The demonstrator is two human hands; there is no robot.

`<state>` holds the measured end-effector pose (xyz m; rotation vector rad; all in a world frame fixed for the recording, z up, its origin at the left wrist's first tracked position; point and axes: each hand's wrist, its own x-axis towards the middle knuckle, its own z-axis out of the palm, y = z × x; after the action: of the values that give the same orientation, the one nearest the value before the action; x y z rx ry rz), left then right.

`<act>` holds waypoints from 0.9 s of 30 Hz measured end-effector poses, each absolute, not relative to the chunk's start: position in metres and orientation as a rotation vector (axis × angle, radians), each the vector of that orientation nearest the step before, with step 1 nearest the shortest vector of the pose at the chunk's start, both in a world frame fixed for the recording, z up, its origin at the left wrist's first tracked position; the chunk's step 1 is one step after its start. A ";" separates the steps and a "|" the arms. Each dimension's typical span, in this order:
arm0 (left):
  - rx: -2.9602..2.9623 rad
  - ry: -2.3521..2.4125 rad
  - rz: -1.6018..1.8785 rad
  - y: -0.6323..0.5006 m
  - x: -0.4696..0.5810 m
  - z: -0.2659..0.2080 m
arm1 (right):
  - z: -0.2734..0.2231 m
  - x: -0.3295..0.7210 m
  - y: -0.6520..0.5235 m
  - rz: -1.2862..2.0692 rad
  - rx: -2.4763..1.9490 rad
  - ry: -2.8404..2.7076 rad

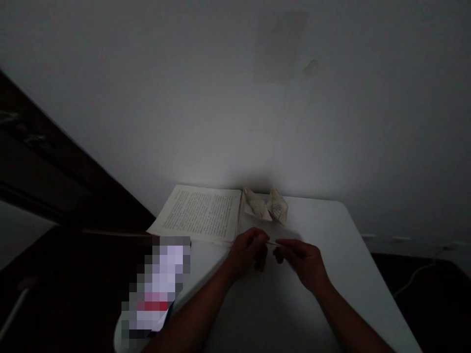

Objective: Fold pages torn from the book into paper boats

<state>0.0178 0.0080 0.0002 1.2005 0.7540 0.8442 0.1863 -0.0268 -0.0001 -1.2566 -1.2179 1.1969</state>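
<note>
Over the white table [353, 274], my left hand [249, 247] and my right hand [304, 259] face each other a short gap apart. Both have closed fingertips on a thin pale strip [272, 243], perhaps folded paper seen edge-on; most of it is hidden by the fingers. Just beyond them, against the wall, stand two pointed folded-paper shapes [256, 207] with print on them. An open printed book or stack of pages [202, 213] lies left of these shapes, close to my left hand.
A blurred-out device with a lit screen [158, 284] lies along the table's left edge, near my left forearm. The pale wall [221, 98] rises directly behind the table. At right, a cable [415, 277] hangs near the floor. A dark door frame [73, 147] stands at left.
</note>
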 end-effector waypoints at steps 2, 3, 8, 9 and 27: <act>1.148 0.718 0.875 0.009 0.017 0.000 | -0.002 0.187 -0.027 1.206 -1.267 -1.221; 1.137 0.713 0.888 0.009 0.017 0.001 | -0.003 0.188 -0.027 1.204 -1.274 -1.227; 1.140 0.735 0.907 0.008 0.015 0.003 | -0.001 0.187 -0.027 1.209 -1.324 -1.261; 1.147 0.733 0.910 0.007 0.015 0.002 | 0.000 0.187 -0.027 1.213 -1.326 -1.263; 1.273 0.876 1.003 0.008 0.015 0.003 | -0.003 0.188 -0.027 1.351 -1.176 -1.290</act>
<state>0.0145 0.0081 0.0030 1.2731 0.8764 1.0030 0.1877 -0.0273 -0.0026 -1.1755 -1.2895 1.3507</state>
